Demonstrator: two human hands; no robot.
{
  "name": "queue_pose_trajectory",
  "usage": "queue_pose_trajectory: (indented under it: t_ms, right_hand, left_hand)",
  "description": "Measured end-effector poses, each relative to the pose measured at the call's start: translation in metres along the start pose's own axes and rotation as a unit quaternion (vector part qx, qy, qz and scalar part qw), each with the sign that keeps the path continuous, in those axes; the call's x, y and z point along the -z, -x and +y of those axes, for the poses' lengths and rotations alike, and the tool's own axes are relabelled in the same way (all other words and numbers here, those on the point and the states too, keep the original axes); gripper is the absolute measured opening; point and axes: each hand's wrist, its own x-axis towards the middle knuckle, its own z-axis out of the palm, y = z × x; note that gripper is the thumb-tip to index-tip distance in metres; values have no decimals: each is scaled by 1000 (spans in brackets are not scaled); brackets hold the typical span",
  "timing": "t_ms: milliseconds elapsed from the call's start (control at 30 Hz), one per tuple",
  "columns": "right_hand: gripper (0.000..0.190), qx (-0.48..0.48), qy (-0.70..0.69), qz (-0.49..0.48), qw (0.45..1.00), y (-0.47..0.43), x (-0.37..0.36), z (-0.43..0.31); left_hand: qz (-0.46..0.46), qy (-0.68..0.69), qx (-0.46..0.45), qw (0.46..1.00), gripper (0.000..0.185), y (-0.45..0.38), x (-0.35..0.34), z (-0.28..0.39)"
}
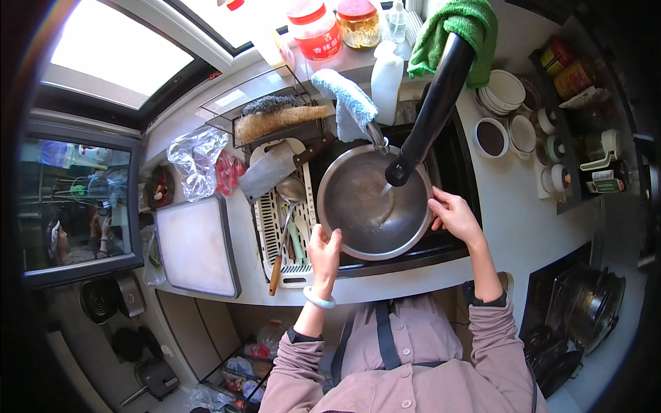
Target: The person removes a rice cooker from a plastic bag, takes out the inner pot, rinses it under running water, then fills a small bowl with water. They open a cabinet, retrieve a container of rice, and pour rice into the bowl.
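Observation:
Both hands grip a round stainless steel bowl (356, 222) by its rim, over the dark sink (452, 217). My left hand (324, 255) holds the near left side, thumb at the rim. On the right side, my right hand (454, 214) pinches the rim between thumb and fingers. From a black faucet (436, 108), a thin stream of water runs into the bowl, where shallow water lies on the bottom. Behind the bowl a chrome spout (378, 138) is draped with a light blue cloth (348, 103).
Left of the bowl, a cream drain rack (267, 232) carries a cleaver (273, 168) and a ladle (290, 191). A cutting board (195, 248) lies farther left. White bowls (505, 88) and a cup of dark contents (490, 137) stand right of the sink. A green towel (454, 31) hangs over the faucet.

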Motion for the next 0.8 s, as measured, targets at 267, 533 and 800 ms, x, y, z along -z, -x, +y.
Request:
queue_pose_trajectory:
  t_ms: [267, 533, 800]
  right_hand:
    - [25, 226, 144, 113, 957, -123, 30, -2]
    - [28, 138, 127, 178, 966, -116, 34, -33]
    - [28, -33, -29, -120, 992, -7, -41, 31]
  left_hand:
    - [27, -59, 9, 998, 15, 0, 19, 32]
    - [-32, -15, 171, 985, 16, -1, 33, 31]
    - [-122, -202, 201, 951, 15, -15, 50, 106]
